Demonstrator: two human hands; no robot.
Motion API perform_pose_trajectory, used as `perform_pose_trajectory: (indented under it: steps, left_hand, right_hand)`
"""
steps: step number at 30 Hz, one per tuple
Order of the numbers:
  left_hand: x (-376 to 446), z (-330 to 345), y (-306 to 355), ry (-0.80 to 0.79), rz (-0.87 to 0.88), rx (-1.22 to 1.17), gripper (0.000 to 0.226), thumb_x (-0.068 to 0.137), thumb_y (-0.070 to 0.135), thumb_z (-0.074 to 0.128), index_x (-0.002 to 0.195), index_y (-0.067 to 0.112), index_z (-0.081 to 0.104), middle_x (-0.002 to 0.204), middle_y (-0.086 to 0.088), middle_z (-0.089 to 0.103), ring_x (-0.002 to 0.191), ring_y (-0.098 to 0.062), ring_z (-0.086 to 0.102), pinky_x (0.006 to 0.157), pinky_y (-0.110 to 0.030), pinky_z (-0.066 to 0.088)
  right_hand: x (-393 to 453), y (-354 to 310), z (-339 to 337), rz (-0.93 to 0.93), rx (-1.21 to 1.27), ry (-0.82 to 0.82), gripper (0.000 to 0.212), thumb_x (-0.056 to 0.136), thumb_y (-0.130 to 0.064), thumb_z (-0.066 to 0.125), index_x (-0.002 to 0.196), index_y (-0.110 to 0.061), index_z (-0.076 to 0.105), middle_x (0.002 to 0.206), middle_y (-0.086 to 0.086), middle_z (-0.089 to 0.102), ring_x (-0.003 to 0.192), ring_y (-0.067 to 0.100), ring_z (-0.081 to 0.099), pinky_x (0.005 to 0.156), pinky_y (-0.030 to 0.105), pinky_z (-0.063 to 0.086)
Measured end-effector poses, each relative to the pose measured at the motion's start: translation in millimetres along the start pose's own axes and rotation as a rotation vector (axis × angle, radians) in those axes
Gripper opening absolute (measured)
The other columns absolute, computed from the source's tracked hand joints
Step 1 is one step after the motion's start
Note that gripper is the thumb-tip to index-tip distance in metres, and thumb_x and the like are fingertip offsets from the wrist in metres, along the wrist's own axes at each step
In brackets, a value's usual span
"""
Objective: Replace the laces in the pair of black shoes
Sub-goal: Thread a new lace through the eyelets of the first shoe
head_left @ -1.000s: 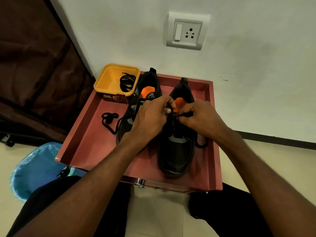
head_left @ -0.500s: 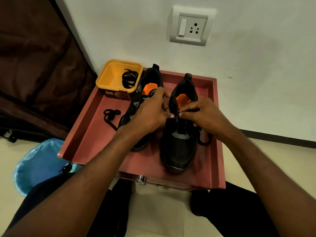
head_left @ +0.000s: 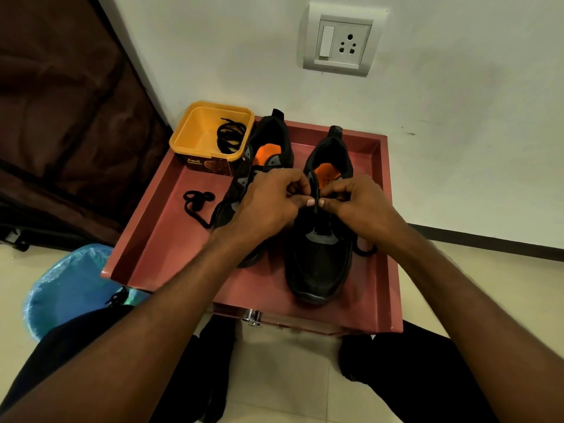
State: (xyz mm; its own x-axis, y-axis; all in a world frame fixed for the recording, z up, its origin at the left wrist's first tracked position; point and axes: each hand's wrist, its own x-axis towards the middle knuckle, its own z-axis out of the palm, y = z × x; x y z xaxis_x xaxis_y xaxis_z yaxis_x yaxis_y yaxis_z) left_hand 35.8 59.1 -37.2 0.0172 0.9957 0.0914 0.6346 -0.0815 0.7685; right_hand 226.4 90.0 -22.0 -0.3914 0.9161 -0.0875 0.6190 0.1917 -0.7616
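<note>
**Q:** What do the hands hold, and where?

**A:** Left hand (head_left: pixel 268 199) and right hand (head_left: pixel 358 203) meet thumb to thumb over the throat of the right-hand black mesh shoe with orange insole (head_left: pixel 320 257); each pinches a strand of thin black cord lace (head_left: pixel 317 198); the shoe stands on the red lipped tray (head_left: pixel 171 239), beside its partly hidden twin black shoe (head_left: pixel 268 141).

**Q:** How should the lace handle?

**A:** Judged limp, light and prone to slip; best held near its stiff tip; the shoe's upper looks soft, so the eyelet edge may need steadying. Another loose black lace (head_left: pixel 197 203) trails on the tray; a coiled one (head_left: pixel 230 137) lies in the yellow plastic tub (head_left: pixel 195 129).
</note>
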Motion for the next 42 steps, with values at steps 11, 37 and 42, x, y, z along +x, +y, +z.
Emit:
perform_pose_trajectory:
  steps: [11, 37, 42]
  left_hand:
    - [6, -34, 40, 0.135, -0.109, -0.988, 0.017, 0.108, 0.003, 0.042, 0.095, 0.012, 0.049, 0.08, -0.01, 0.064, 0.073, -0.026, 0.064, 0.061, -0.032, 0.05]
    - [6, -7, 17, -0.061, -0.133, 0.219, 0.023, 0.092, 0.032, 0.076, 0.085, 0.01, 0.07, 0.079, 0.001, 0.064, 0.072, -0.009, 0.061, 0.062, -0.025, 0.042]
    - [6, -28, 39, 0.032, -0.137, -0.88, 0.018, 0.106, 0.024, 0.054, 0.093, 0.012, 0.059, 0.09, -0.007, 0.065, 0.09, -0.018, 0.065, 0.071, -0.028, 0.049]
  right_hand:
    - [-5, 8, -27, -0.048, -0.158, -0.192, 0.056, 0.087, -0.035, 0.082, 0.138, -0.033, 0.059, 0.121, -0.017, 0.066, 0.106, 0.001, 0.063, 0.094, 0.027, 0.051]
    - [3, 11, -19, -0.067, -0.285, -0.284, 0.083, 0.058, -0.071, 0.081, 0.129, -0.049, 0.043, 0.124, -0.006, 0.057, 0.108, 0.02, 0.06, 0.086, 0.053, 0.058]
    - [3, 15, -21, -0.062, -0.239, -0.279, 0.092, 0.067, -0.06, 0.088, 0.144, -0.038, 0.042, 0.132, -0.004, 0.058, 0.116, 0.022, 0.061, 0.095, 0.049, 0.057]
